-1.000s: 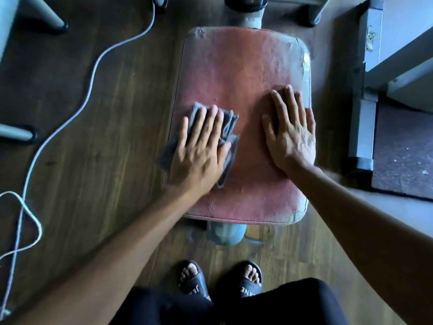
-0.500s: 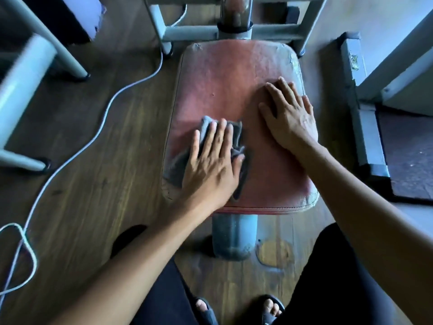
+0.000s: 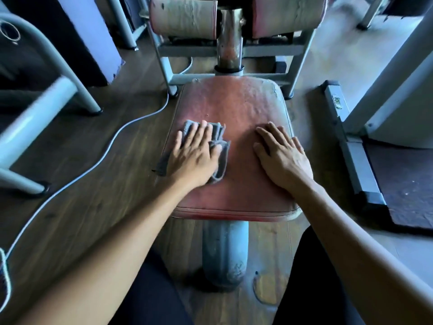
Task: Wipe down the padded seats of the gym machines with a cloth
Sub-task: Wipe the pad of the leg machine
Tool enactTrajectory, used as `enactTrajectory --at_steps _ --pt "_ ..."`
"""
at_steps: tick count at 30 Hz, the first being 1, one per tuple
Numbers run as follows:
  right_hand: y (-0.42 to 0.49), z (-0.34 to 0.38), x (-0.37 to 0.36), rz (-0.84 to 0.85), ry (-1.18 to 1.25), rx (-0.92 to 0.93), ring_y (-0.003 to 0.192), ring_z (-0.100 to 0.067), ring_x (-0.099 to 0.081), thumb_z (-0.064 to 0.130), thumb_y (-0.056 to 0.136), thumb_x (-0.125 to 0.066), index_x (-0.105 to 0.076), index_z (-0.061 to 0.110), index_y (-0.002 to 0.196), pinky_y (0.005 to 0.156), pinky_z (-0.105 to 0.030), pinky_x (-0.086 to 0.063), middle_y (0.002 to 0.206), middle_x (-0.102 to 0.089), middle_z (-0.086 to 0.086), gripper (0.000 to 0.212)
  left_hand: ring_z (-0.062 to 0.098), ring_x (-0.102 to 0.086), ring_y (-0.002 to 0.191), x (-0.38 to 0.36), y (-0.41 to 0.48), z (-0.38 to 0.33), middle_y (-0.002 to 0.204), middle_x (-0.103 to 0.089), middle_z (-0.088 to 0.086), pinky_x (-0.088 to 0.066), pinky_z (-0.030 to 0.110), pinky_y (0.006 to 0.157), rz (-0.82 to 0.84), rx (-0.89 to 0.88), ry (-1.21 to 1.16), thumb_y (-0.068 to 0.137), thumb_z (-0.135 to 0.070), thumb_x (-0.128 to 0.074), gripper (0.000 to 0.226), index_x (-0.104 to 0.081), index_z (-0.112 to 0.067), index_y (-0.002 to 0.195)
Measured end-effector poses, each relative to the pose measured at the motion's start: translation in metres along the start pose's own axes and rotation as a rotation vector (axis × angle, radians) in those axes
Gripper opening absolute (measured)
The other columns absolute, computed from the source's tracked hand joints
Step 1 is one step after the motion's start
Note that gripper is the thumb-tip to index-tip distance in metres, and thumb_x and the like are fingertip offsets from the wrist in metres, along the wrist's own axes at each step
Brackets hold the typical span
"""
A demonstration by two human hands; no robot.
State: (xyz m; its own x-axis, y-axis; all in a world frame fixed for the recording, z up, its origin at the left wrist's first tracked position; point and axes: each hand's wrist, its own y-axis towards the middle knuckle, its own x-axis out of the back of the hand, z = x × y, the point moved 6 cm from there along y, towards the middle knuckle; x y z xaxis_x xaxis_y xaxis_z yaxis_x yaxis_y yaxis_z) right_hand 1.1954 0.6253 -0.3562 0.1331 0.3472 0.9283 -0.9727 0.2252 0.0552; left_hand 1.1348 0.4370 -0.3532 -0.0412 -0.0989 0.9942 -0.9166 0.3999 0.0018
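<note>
Left hand (image 3: 195, 152) flat on grey cloth (image 3: 219, 146), right hand (image 3: 281, 156) flat — both on red seat (image 3: 236, 109)

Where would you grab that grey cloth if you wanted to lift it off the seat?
Probably the loose corner of the grey cloth that overhangs the left edge of the red seat. Come from the left side: there it seems to hang free of the padding, so fingers could pinch it, while the left hand lies flat over the rest.

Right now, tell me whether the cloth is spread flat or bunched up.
Bunched: the cloth shows layered folds beside the left hand pressing it onto the red seat.
</note>
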Motion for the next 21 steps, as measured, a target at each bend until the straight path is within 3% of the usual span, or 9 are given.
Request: enactTrajectory --at_steps 2,5,7,12,18,21 --pt "-0.001 0.001 0.002 -0.025 0.007 0.023 0.15 -0.009 -0.008 0.05 0.103 -0.029 -0.031 0.038 0.148 0.122 -0.037 -0.005 0.161 -0.018 0.015 0.047 0.014 -0.001 0.152 0.0 0.004 -0.003 0.165 -0.005 -0.001 0.004 0.043 0.123 -0.024 0.07 0.021 0.1 -0.051 -0.012 0.067 -0.009 -0.016 0.157" --pt "0.0 0.001 0.002 -0.032 0.004 0.027 0.151 -0.011 -0.008 0.05 0.102 -0.029 -0.03 0.039 0.148 0.123 -0.038 -0.007 0.162 -0.018 0.014 0.047 0.014 -0.006 0.152 -0.001 -0.045 -0.035 0.164 -0.011 -0.001 0.003 0.04 0.122 -0.087 -0.105 -0.025 0.09 -0.055 -0.001 0.078 -0.016 -0.016 0.156" --pt "0.0 0.0 0.0 -0.013 0.01 0.018 0.151 -0.012 -0.006 0.051 0.102 -0.028 -0.028 0.039 0.149 0.123 -0.038 -0.006 0.163 -0.015 0.014 0.048 0.007 0.001 0.151 -0.004 -0.059 -0.031 0.164 -0.004 -0.008 0.005 0.037 0.122 -0.019 -0.192 -0.038 0.086 -0.057 0.003 0.079 -0.01 -0.023 0.156" --pt "-0.002 0.002 0.003 -0.033 0.004 0.038 0.15 -0.012 -0.009 0.049 0.103 -0.029 -0.03 0.038 0.149 0.121 -0.036 -0.006 0.162 -0.018 0.013 0.047 0.009 0.003 0.151 0.0 -0.005 -0.007 0.165 -0.002 -0.007 0.006 0.039 0.122 -0.012 0.011 0.003 0.101 -0.05 -0.014 0.063 -0.006 -0.022 0.157" --pt "-0.002 0.003 0.004 -0.058 -0.005 0.057 0.149 -0.012 -0.014 0.048 0.103 -0.03 -0.033 0.035 0.148 0.121 -0.037 -0.011 0.16 -0.022 0.011 0.047 0.006 0.0 0.151 -0.005 -0.075 -0.034 0.163 -0.005 -0.01 0.003 0.037 0.124 -0.025 -0.209 -0.067 0.089 -0.056 0.0 0.075 -0.012 -0.024 0.156" --pt "-0.003 0.003 0.003 -0.051 -0.017 0.055 0.149 -0.012 -0.012 0.049 0.103 -0.029 -0.031 0.036 0.149 0.121 -0.036 -0.01 0.161 -0.02 0.011 0.048 0.005 0.003 0.151 -0.004 -0.031 -0.011 0.164 -0.001 -0.011 0.005 0.037 0.123 -0.014 -0.072 -0.045 0.092 -0.057 -0.003 0.072 -0.006 -0.026 0.156"
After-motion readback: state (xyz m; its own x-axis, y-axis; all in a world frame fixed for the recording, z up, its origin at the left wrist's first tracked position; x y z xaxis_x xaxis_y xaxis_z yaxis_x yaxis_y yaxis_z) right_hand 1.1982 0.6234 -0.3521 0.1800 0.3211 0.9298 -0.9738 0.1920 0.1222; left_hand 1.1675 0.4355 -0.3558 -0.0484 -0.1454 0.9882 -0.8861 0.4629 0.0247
